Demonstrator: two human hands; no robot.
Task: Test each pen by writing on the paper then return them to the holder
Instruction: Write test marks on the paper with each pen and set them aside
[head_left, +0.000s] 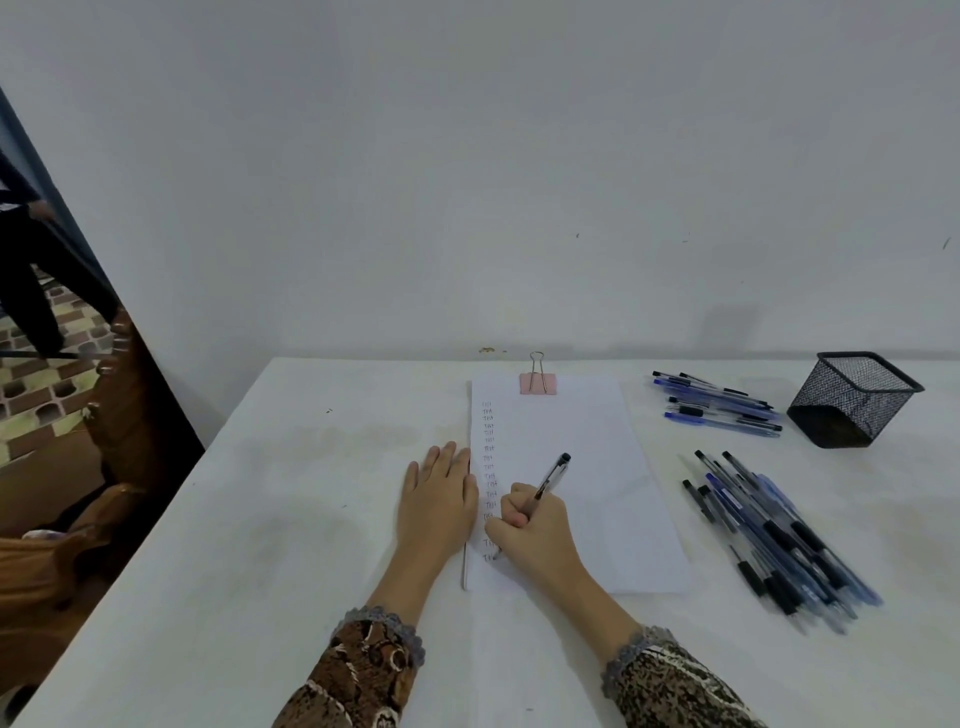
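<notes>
Pen-testing under way at a white desk (291, 519): the person's right hand (530, 525) had its grip clamped on a pen (551, 477), fingers curled round the lower barrel. It was writing near the foot of a column of small test marks (488, 457) down the left margin of the paper (582, 457). The left hand (439, 499) lay flat on the desk along the sheet's left edge, its grip apart and fingers straight; whether it touched the paper or sat just beside it could not be told.

The pen stood low on the left side of the page, its long axis slanted from near-left to far-right. Its dark top end pointed up and away toward the far right. The writing tip, mostly hidden under the hand, pointed down at the paper toward the person's left. A pink binder clip (538, 383) held the top of the sheet.

To do the stroke well, the writer would likely need light, even pressure, with the flat hand steadying the sheet against sliding. Each new mark would best go just below the last, so that faint ink showed plainly.

Two heaps of pens lay to the right, a far pile (719, 405) and a near pile (774, 535). The black mesh holder (852, 400) stood near them at the far right, apparently with no pens in it. Judging by that, the return to the holder had not yet begun.
</notes>
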